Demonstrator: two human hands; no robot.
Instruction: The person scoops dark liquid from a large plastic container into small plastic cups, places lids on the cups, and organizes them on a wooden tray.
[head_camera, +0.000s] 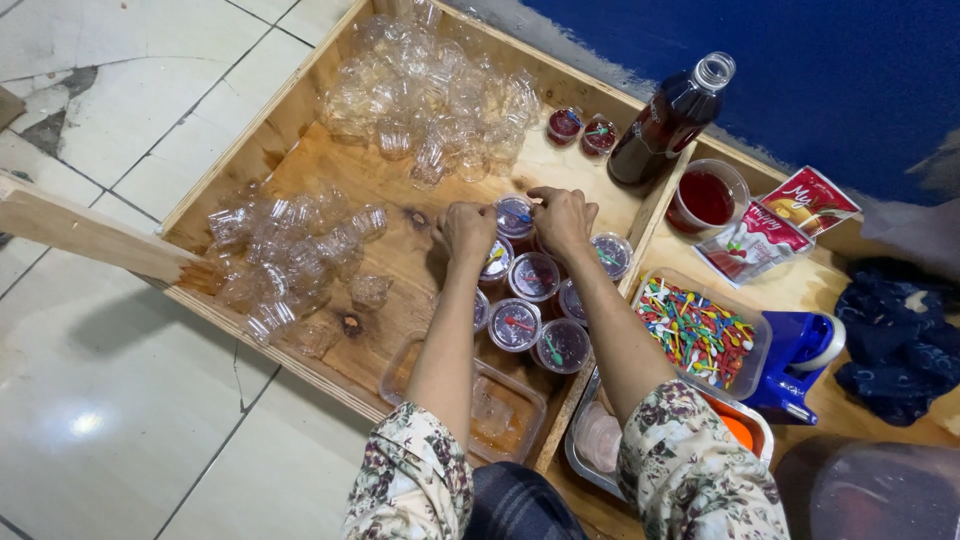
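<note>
Wooden tray (300, 150): large, shallow, lying on the tiled floor (120, 420); holds all the cups.
Empty clear cups (430, 85): one heap at the far end, a second heap (285, 255) at the left wall.
Dark bottle (670, 120): uncapped, tilted, at the tray's far right corner, beside a tub of red liquid (708, 197).
Tub of coloured spoons (700, 335): right of the tray, near a blue tape dispenser (795, 360).
Filled cups (535, 315): lidded, dark red, clustered at the near right of the tray.
Left hand (466, 232): fingers curled, touching the held cup's left side.
Right hand (563, 218): fingers curled, closed on the held cup (514, 215).
Held cup: lidded, between both hands, at the cluster's far edge.
</note>
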